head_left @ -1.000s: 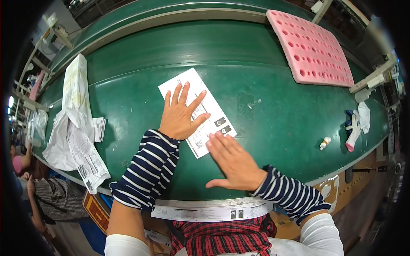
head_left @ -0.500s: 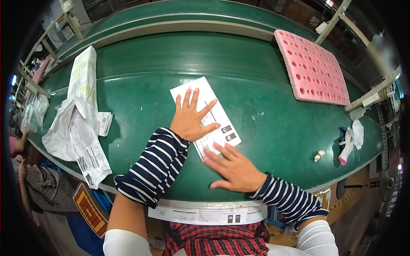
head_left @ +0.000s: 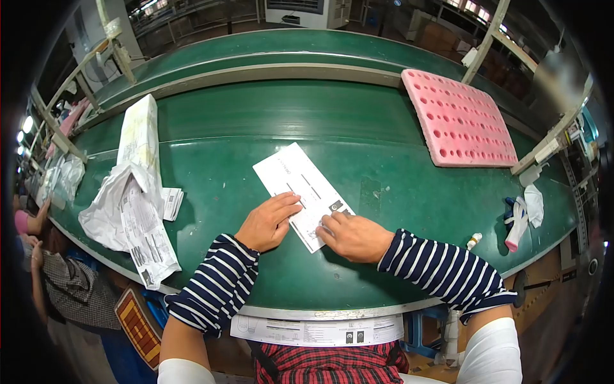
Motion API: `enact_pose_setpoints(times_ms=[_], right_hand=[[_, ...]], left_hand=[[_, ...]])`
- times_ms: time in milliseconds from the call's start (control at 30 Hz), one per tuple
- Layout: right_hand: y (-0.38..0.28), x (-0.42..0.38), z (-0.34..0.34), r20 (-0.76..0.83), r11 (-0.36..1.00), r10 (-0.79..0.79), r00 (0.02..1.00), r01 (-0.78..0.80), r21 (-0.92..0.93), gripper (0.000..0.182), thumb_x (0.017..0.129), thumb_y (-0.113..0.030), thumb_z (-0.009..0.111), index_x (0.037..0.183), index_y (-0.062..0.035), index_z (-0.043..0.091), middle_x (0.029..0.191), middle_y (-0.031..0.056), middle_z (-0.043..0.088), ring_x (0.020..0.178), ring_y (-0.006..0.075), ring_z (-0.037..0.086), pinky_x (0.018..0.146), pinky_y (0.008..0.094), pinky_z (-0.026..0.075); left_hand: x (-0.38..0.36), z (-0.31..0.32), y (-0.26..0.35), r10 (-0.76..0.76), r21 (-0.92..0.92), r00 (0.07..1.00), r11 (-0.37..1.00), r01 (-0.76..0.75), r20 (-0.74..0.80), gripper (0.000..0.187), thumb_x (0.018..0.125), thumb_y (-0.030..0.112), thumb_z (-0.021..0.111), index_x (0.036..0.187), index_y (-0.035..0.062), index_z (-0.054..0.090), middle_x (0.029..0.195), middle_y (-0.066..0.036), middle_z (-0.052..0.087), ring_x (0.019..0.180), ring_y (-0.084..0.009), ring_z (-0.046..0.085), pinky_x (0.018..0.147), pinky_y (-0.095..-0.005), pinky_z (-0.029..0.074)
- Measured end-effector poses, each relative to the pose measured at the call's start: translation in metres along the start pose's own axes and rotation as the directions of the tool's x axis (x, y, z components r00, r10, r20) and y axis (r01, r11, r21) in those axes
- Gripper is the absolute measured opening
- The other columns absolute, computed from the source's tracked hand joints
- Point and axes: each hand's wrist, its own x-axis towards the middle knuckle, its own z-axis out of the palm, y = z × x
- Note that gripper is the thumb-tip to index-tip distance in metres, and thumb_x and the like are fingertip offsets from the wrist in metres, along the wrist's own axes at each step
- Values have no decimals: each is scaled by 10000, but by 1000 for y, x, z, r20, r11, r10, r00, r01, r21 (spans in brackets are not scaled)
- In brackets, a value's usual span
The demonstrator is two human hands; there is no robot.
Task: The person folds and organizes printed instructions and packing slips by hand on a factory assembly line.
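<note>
Head view, looking down on a green belt [head_left: 256, 121]. Against a second ago: left hand [head_left: 268, 222] no longer spread flat across the printed sheet [head_left: 302, 192], now drawn back to the sheet's near left edge with fingers curled. Right hand [head_left: 354, 236] no longer flat beside the sheet, now moved in over its near corner. Sheet itself turned a little and lying nearer the body, more of its white face uncovered.

Left fingers [head_left: 288, 206] bent, tips resting on the paper's edge, thumb tucked beneath; whether the edge is pinched or only pressed, impossible to tell. Right fingertips [head_left: 328, 224] bunched together at the near corner by the small dark printed squares, knuckles raised; pinching or just pressing, likewise unclear.

Sheet flat on the belt, slanting from upper left to lower right, near the middle, far end free of both hands.

To the left, well apart: crumpled paper pile [head_left: 131, 205] reaching the belt's near edge. Far right: pink foam tray [head_left: 457, 118] full of holes, well apart. By the right edge: small bottle [head_left: 473, 240] and a white rag with blue tool [head_left: 521, 214]. Bare green surface beyond the sheet and on both its sides. Near rim just under both striped sleeves, with another printed strip [head_left: 316, 329] below it.
</note>
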Motion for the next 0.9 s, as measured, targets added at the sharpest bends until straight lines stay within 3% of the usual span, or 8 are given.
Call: enact_pose_setpoints(times_ms=[67,167,300,400,600,733,833,900], right_hand=[[2,6,-2,27,997,30,999,-31,67,192,805,-108,578,925,41,587,857,129,560,782,239,613,595,305,530],[3,23,-8,297,999,4,955,7,-38,367,827,-129,574,1146,51,563,947,162,569,799,263,629,649,318,540],[-1,26,-2,259,978,-15,966,68,-195,334,850,-140,548,1126,47,563,926,185,586,840,306,658,615,353,563],[-2,16,13,2,953,-93,996,89,-289,338,858,-158,546,1108,68,566,1020,255,606,850,355,665,613,404,574],[-3,18,20,-110,989,122,986,-130,-67,294,855,-175,556,1098,-10,576,1005,169,607,919,321,630,799,404,517],[2,20,18,-170,945,307,936,-279,167,308,837,-102,602,1126,1,571,1019,132,643,892,294,649,753,346,525],[-12,28,9,-170,518,767,619,-439,734,279,929,-120,588,1184,-8,566,1031,109,680,890,200,680,747,324,541],[-15,29,21,117,-35,925,361,-224,974,278,994,-182,520,1206,-6,558,1038,93,689,881,171,680,715,323,565]], left_hand=[[-5,-5,1,-18,-26,1000,999,18,-1,401,758,-47,484,1129,11,624,1306,-158,573,1278,-324,492,1083,-413,389],[-3,-6,0,-27,-28,1000,999,27,9,408,757,-44,484,1138,12,620,1307,-159,570,1277,-325,490,1083,-407,388],[-5,-6,-5,-20,-88,1000,996,22,19,439,730,-40,473,1142,9,615,1307,-165,562,1278,-330,481,1085,-404,384],[-7,-5,-8,-6,-86,1000,996,6,6,485,687,-39,461,1145,10,614,1335,-166,542,1283,-334,470,1109,-424,350],[-8,-10,-6,-8,-87,1000,996,9,16,533,667,-29,482,1184,34,600,1347,-164,534,1306,-327,450,1136,-478,289],[-4,-11,-13,-103,16,993,994,104,-52,559,677,-14,577,1231,61,576,1344,-164,530,1317,-329,434,1136,-526,255],[17,-30,-2,22,336,880,929,157,-474,550,701,17,635,1244,72,569,1359,-141,511,1303,-330,438,1126,-541,259],[38,-38,17,94,305,750,941,147,-654,575,700,2,635,1266,66,557,1361,-128,510,1300,-336,437,1131,-531,250]])
